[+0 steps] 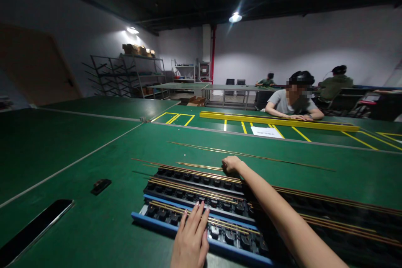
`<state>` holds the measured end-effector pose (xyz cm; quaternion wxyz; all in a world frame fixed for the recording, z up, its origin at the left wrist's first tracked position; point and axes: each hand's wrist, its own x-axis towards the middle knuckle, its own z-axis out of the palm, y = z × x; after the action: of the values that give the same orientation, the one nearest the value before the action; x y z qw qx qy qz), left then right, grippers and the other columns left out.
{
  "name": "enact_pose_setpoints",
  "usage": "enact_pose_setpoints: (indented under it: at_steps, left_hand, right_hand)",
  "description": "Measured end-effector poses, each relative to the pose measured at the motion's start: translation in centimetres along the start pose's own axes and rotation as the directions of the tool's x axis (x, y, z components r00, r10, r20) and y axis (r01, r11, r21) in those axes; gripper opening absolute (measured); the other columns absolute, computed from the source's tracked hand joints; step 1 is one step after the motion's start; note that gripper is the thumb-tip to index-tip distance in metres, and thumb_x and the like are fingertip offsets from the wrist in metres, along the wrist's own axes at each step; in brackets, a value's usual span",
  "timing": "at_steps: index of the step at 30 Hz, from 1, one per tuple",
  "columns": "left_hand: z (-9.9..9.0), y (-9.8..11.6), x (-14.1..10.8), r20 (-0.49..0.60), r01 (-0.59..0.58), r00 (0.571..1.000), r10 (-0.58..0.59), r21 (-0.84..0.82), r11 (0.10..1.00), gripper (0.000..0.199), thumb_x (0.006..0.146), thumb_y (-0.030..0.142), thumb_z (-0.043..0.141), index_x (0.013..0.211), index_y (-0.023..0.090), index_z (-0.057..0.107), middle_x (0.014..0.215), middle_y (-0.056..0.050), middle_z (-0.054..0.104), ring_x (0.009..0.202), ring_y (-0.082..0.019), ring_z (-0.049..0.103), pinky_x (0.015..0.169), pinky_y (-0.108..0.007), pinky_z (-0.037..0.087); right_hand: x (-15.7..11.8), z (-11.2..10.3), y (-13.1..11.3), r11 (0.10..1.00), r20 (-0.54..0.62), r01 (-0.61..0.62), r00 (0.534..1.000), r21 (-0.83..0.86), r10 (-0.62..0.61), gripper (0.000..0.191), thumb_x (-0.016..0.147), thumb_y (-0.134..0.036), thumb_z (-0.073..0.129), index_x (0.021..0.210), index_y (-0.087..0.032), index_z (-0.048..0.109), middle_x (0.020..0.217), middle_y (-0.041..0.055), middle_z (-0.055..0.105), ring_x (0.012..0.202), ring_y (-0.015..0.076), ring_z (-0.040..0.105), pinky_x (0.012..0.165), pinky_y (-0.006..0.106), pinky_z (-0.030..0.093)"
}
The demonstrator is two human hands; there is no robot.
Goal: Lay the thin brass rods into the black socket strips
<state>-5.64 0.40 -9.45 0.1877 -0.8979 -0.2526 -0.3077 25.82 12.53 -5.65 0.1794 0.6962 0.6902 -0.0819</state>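
My left hand lies over the near blue-edged rail, its fingers stretched out and resting on thin brass rods along the rail's black blocks. Beyond the rails, my right hand is closed in a fist. Short thin brass rods run from the left into that fist, whose fingertips are hidden. Several dark rails with black blocks lie side by side under my forearm, with more brass rods along them. Farther off, long brass rods lie on the green table.
A black phone-like slab and a small black part lie left on the green table. A long yellow bar and a white paper lie across the table, where a person leans. Racks stand behind.
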Motion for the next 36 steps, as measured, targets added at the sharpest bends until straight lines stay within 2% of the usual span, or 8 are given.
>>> enact_pose_setpoints:
  at_steps: [3, 7, 10, 17, 23, 28, 36]
  left_hand:
    - [0.0, 0.0, -0.1, 0.017, 0.01, 1.0, -0.01, -0.016, 1.0, 0.059, 0.082, 0.009, 0.04, 0.141, 0.018, 0.035, 0.139, -0.004, 0.048, 0.129, -0.017, 0.042, 0.103, -0.031, 0.039]
    - [-0.1, 0.1, 0.0, -0.025, 0.002, 1.0, -0.001, 0.043, 0.999, 0.058, 0.082, 0.007, 0.039, 0.139, 0.018, 0.038, 0.138, -0.003, 0.05, 0.128, -0.016, 0.044, 0.102, -0.03, 0.04]
    - [-0.2, 0.2, 0.1, -0.007, 0.003, 1.0, -0.003, 0.034, 0.999, 0.057, 0.082, 0.008, 0.04, 0.138, 0.018, 0.04, 0.138, -0.003, 0.049, 0.128, -0.016, 0.043, 0.103, -0.031, 0.039]
    - [-0.5, 0.3, 0.2, 0.035, -0.007, 0.999, 0.005, 0.058, 0.998, 0.055, 0.082, 0.009, 0.041, 0.137, 0.017, 0.041, 0.141, -0.003, 0.045, 0.13, -0.017, 0.041, 0.104, -0.034, 0.038]
    - [-0.4, 0.5, 0.1, 0.056, -0.016, 0.998, 0.012, 0.075, 0.997, 0.055, 0.083, 0.01, 0.042, 0.137, 0.018, 0.04, 0.142, -0.003, 0.044, 0.13, -0.018, 0.04, 0.103, -0.035, 0.038]
    - [0.2, 0.5, -0.1, 0.02, 0.003, 1.0, -0.003, 0.007, 1.0, 0.055, 0.083, 0.009, 0.042, 0.137, 0.018, 0.04, 0.14, -0.005, 0.046, 0.131, -0.018, 0.04, 0.108, -0.034, 0.031]
    - [1.2, 0.1, -0.4, -0.022, -0.029, 0.999, 0.028, -0.024, 0.999, 0.054, 0.084, 0.009, 0.042, 0.137, 0.016, 0.041, 0.139, -0.005, 0.048, 0.131, -0.018, 0.039, 0.112, -0.034, 0.022]
  right_hand:
    - [0.3, -0.1, 0.0, 1.0, 0.027, 0.004, 1.0, -0.014, -0.004, 0.032, 0.088, -0.036, 0.055, 0.113, -0.017, 0.056, 0.112, 0.0064, 0.059, 0.097, 0.0183, 0.059, 0.083, 0.04, 0.05]
    - [0.7, -0.4, 0.1, 0.999, 0.068, 0.011, 0.998, -0.031, -0.008, 0.03, 0.088, -0.036, 0.056, 0.11, -0.016, 0.057, 0.109, 0.0059, 0.06, 0.094, 0.0175, 0.059, 0.08, 0.038, 0.051]
    - [0.8, -0.5, 0.3, 0.999, 0.073, 0.017, 0.997, -0.048, -0.013, 0.031, 0.088, -0.036, 0.056, 0.112, -0.017, 0.057, 0.111, 0.0061, 0.059, 0.096, 0.0178, 0.059, 0.081, 0.038, 0.051]
    - [0.5, -0.2, 0.3, 0.997, 0.007, 0.012, 1.0, -0.078, -0.011, 0.032, 0.088, -0.037, 0.055, 0.114, -0.017, 0.056, 0.115, 0.0068, 0.058, 0.099, 0.0187, 0.058, 0.083, 0.04, 0.05]
    - [-0.2, -0.3, -0.6, 0.996, -0.075, 0.014, 0.997, -0.093, -0.021, 0.033, 0.089, -0.037, 0.055, 0.116, -0.017, 0.055, 0.117, 0.0079, 0.057, 0.1, 0.0189, 0.057, 0.084, 0.04, 0.05]
    - [-0.5, -0.7, -1.3, 0.997, -0.099, -0.001, 0.995, -0.083, -0.007, 0.033, 0.088, -0.036, 0.055, 0.115, -0.016, 0.055, 0.116, 0.008, 0.057, 0.1, 0.019, 0.057, 0.085, 0.04, 0.049]
    - [-0.8, -1.1, -1.0, 0.995, -0.093, -0.047, 0.995, -0.086, 0.039, 0.033, 0.089, -0.036, 0.055, 0.115, -0.016, 0.055, 0.116, 0.0077, 0.057, 0.099, 0.0188, 0.058, 0.084, 0.04, 0.05]
